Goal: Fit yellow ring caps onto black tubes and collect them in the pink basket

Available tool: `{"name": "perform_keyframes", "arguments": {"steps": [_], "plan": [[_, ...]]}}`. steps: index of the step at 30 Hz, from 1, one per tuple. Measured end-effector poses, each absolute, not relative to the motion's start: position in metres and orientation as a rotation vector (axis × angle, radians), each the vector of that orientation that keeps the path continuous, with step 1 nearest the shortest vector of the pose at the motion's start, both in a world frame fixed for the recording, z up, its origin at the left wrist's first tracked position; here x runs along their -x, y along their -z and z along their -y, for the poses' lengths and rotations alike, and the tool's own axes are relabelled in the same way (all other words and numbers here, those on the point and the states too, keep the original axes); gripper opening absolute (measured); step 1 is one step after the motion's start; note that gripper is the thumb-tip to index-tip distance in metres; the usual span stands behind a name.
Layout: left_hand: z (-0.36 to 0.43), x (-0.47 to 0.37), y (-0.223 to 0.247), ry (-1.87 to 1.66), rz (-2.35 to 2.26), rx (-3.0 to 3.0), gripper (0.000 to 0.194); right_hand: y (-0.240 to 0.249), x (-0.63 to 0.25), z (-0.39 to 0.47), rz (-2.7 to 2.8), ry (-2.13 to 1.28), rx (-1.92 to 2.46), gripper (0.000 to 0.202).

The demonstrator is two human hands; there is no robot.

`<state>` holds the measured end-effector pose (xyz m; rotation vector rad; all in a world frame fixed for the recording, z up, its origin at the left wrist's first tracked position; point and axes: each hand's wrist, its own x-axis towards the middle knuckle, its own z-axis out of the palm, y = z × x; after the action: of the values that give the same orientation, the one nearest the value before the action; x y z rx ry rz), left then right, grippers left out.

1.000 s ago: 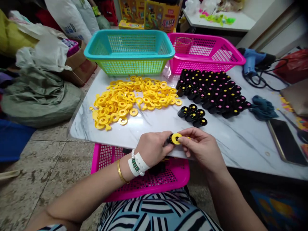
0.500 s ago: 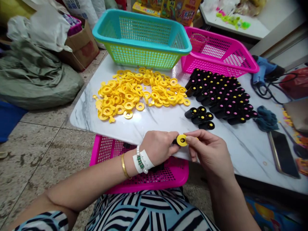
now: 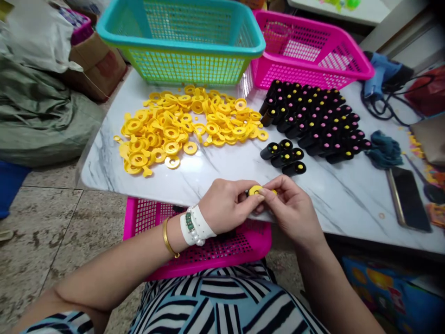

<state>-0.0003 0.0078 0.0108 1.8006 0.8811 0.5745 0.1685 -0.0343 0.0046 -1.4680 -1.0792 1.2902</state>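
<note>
My left hand (image 3: 225, 204) is closed around a small black piece, mostly hidden by the fingers, that resembles the black tubes on the table. Against its end sits a yellow ring (image 3: 255, 189) with a side tab. My left thumb presses on the ring's near side. The fingertips of my right hand (image 3: 297, 211) pinch the ring at its tab side, touching the left thumb. Just beyond the hands, several black tubes (image 3: 283, 157) with yellow tips lie in a small group. Farther left spreads a pile of loose yellow rings (image 3: 172, 132).
A large block of black tubes (image 3: 309, 120) with pink and yellow tips lies back right. Behind stand a teal-and-green basket (image 3: 187, 65) and a pink basket (image 3: 313, 67). Another pink basket (image 3: 222, 266) is under my left forearm. A phone (image 3: 408, 199) and blue heat gun (image 3: 378, 76) are right.
My left thumb has come over onto the yellow ring, and both hands are closer together. The camera view has tilted down and shifted slightly, so the table's things appear higher.
</note>
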Motion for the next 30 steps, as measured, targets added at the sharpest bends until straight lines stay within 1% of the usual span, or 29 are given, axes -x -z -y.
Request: {"name": "perform_keyframes", "arguments": {"steps": [3,5,8,10,12,14,16,20,24,27,30], "plan": [[-0.017,0.0,-0.01,-0.435,-0.833,-1.664,0.026,-0.003,-0.167,0.035,1.121,-1.272,1.482,0.022],[-0.025,0.0,-0.01,-0.319,-0.816,-1.526,0.032,-0.003,-0.166,0.035,1.125,-1.278,1.494,0.023],[-0.031,-0.002,-0.008,-0.25,-0.864,-1.45,0.036,-0.003,-0.168,0.032,1.1,-1.329,1.463,0.023],[-0.028,-0.004,-0.007,-0.337,-0.931,-1.566,0.037,-0.002,-0.173,0.031,1.049,-1.405,1.402,0.027],[-0.02,-0.005,-0.004,-0.527,-1.022,-1.728,0.035,0.0,-0.18,0.032,0.974,-1.495,1.338,0.029],[-0.011,-0.006,-0.002,-0.709,-1.092,-1.824,0.029,0.002,-0.185,0.034,0.943,-1.535,1.304,0.027],[-0.004,-0.006,0.001,-0.781,-1.084,-1.853,0.032,0.004,-0.188,0.035,0.96,-1.51,1.321,0.023],[0.002,-0.002,0.006,-0.823,-1.002,-2.037,0.034,0.003,-0.183,0.035,0.933,-1.464,1.403,0.02],[0.005,0.001,0.01,-0.69,-1.015,-2.341,0.04,-0.002,-0.181,0.037,0.848,-1.46,1.4,0.018],[0.004,0.0,0.011,-0.635,-1.01,-2.331,0.039,-0.006,-0.185,0.038,0.755,-1.488,1.337,0.018],[0.0,0.001,0.013,-0.638,-0.982,-2.274,0.037,-0.011,-0.188,0.032,0.759,-1.613,1.342,0.021]]}}
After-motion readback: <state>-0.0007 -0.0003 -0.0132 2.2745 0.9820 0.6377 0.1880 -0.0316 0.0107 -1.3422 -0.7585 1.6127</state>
